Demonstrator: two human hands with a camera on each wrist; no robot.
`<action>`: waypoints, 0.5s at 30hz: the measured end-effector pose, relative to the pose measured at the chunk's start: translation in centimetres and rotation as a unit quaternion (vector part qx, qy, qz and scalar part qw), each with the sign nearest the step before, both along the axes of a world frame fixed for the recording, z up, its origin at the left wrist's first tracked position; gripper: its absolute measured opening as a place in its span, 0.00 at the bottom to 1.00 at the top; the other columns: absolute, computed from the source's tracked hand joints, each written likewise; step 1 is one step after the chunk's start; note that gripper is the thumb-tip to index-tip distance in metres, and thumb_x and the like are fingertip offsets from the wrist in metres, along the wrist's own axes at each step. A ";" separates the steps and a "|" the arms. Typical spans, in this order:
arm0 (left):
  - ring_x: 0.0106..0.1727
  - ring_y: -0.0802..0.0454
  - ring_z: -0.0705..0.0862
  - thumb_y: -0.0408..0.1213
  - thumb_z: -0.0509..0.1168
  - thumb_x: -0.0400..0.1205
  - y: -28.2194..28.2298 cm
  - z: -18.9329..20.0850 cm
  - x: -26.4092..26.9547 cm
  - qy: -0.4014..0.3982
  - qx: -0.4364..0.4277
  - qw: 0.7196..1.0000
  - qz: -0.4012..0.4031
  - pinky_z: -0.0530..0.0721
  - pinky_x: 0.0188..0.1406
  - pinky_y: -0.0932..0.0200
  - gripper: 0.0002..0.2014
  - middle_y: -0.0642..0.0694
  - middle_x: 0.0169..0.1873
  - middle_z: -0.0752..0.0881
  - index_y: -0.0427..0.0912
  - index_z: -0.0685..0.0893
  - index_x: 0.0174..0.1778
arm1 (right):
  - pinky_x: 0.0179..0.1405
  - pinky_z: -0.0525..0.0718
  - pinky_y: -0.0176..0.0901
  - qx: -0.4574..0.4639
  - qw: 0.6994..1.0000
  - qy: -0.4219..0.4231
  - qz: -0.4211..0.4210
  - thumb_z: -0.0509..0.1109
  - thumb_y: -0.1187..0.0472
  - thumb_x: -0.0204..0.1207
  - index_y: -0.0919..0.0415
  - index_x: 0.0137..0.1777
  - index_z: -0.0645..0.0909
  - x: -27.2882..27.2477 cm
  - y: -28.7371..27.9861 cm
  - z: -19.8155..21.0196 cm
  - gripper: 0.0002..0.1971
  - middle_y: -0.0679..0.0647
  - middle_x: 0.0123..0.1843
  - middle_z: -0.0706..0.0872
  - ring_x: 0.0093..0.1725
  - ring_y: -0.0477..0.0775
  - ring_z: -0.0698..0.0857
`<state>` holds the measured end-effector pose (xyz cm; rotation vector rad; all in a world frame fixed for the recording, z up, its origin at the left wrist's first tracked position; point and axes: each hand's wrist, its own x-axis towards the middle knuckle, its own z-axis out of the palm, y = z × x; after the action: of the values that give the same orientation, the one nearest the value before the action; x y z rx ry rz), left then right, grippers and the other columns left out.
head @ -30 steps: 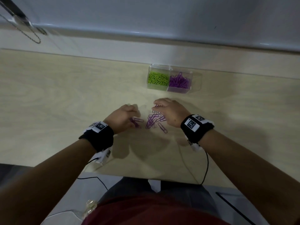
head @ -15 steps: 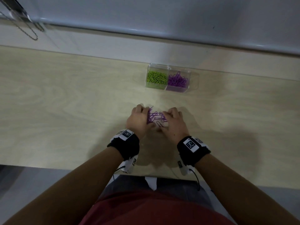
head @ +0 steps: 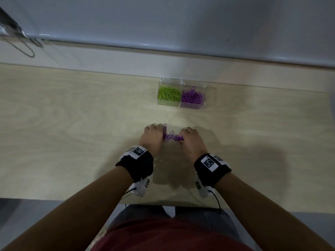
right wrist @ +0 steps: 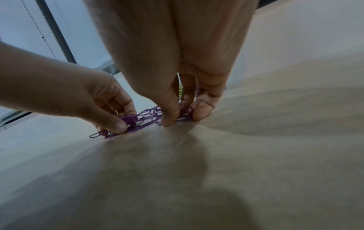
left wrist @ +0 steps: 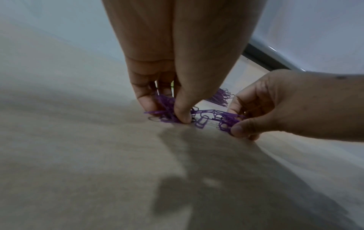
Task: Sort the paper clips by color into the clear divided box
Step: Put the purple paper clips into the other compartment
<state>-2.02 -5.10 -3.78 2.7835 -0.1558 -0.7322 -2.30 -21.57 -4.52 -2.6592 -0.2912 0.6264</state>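
A bunch of purple paper clips (head: pixel 171 136) lies on the pale wooden table (head: pixel 72 133) between my two hands. My left hand (head: pixel 154 137) pinches its left end (left wrist: pixel 167 109) with thumb and fingers curled. My right hand (head: pixel 192 140) pinches the right end (right wrist: pixel 183 112) the same way. Both hands touch the tabletop. The clear divided box (head: pixel 183 82) stands further back, with green clips (head: pixel 169 94) in its left compartment and purple clips (head: pixel 192 96) in its right one.
A white ledge and a grey wall panel (head: pixel 181 33) run behind the table. A bead chain (head: pixel 23 49) hangs at the far left. The table's near edge (head: pixel 54 197) lies just behind my wrists.
Both hands have drawn together around the loose purple clips, raking them into one bunch, and now pinch it from both ends.
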 end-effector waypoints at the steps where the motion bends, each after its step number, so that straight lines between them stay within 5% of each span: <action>1: 0.61 0.35 0.74 0.27 0.54 0.80 -0.1 -0.1 0.0 -0.002 0.022 1.000 -0.015 0.75 0.61 0.47 0.16 0.34 0.61 0.75 0.33 0.69 0.64 | 0.49 0.74 0.49 0.005 1.000 0.004 -0.006 0.66 0.69 0.74 0.65 0.52 0.79 0.1 -0.1 0.3 0.08 0.61 0.55 0.79 0.54 0.63 0.76; 5: 0.62 0.35 0.74 0.26 0.53 0.80 -0.4 0.2 0.0 0.004 0.031 0.999 -0.038 0.77 0.60 0.45 0.17 0.32 0.62 0.74 0.33 0.69 0.66 | 0.39 0.68 0.43 0.036 0.998 -0.017 -0.050 0.69 0.68 0.73 0.65 0.46 0.80 1.4 -1.4 2.6 0.03 0.61 0.47 0.79 0.46 0.62 0.79; 9: 0.65 0.37 0.73 0.31 0.57 0.81 0.2 0.6 0.3 0.023 -0.026 0.997 -0.069 0.76 0.62 0.45 0.18 0.35 0.64 0.75 0.36 0.69 0.68 | 0.41 0.77 0.45 0.088 0.982 -0.111 -0.121 0.71 0.67 0.75 0.65 0.43 0.81 5.1 -3.1 5.8 0.02 0.61 0.46 0.81 0.43 0.59 0.80; 15: 0.48 0.43 0.80 0.30 0.62 0.78 0.5 3.0 2.2 0.023 -0.103 0.993 -0.043 0.71 0.43 0.58 0.04 0.41 0.48 0.82 0.41 0.78 0.47 | 0.53 0.77 0.50 0.019 0.988 -0.139 -0.070 0.69 0.66 0.76 0.68 0.54 0.80 11.6 -3.4 5.8 0.08 0.63 0.56 0.80 0.55 0.63 0.78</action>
<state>0.18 -4.63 -0.79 2.5757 -0.3260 -0.7538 9.29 -24.97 1.26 -2.6994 -0.1886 0.2029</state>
